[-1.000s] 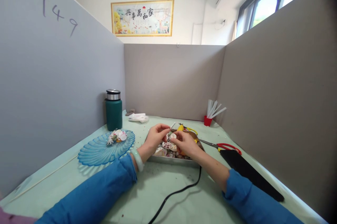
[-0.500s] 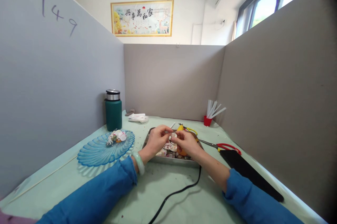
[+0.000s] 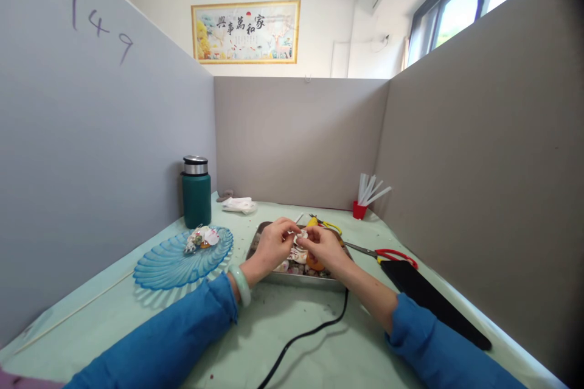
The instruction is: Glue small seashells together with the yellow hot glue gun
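My left hand (image 3: 272,247) and my right hand (image 3: 322,248) meet above a metal tray (image 3: 292,278) filled with shells and small stones. Both hands have their fingers pinched around a small pale shell (image 3: 300,237) held between them. A jade bangle (image 3: 239,284) sits on my left wrist. Both arms wear blue sleeves. An orange piece (image 3: 312,262) lies in the tray under my right hand.
A blue glass shell-shaped plate (image 3: 176,261) with a few shells lies to the left, a green flask (image 3: 196,191) behind it. Red-handled scissors (image 3: 387,252), a black sheath (image 3: 433,302), a red cup of white sticks (image 3: 360,209) and a black cable (image 3: 301,335) are about.
Both hands have drawn slightly closer together over the tray, still pinching the small shell. Nothing else has moved.
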`<action>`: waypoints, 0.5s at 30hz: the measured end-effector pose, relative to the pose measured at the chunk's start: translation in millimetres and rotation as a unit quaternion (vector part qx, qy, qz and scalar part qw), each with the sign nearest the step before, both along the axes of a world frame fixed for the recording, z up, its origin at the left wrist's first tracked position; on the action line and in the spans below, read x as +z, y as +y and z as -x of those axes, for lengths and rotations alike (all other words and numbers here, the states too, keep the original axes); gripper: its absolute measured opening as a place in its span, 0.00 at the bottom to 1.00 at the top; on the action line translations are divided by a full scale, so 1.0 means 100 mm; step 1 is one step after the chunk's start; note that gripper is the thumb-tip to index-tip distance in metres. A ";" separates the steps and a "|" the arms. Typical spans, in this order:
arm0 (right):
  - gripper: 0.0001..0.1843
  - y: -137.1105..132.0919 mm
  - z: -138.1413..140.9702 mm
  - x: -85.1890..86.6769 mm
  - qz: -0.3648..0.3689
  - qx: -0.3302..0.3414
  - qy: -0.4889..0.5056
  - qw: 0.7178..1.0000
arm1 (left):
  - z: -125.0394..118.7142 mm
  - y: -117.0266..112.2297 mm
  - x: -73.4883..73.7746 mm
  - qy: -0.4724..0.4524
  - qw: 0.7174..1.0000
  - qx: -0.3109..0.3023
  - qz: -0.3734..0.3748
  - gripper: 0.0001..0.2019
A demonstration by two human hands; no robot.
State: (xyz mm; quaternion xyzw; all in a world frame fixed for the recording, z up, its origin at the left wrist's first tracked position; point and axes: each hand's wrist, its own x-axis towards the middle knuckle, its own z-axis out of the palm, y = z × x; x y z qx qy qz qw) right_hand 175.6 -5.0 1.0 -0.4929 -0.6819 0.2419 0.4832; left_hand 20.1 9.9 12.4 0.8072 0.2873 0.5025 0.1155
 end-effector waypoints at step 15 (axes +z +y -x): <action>0.13 -0.10 0.02 -0.01 -0.110 -0.037 -0.095 0.989 | -0.04 0.05 -0.03 -0.108 0.906 -0.186 0.363 0.18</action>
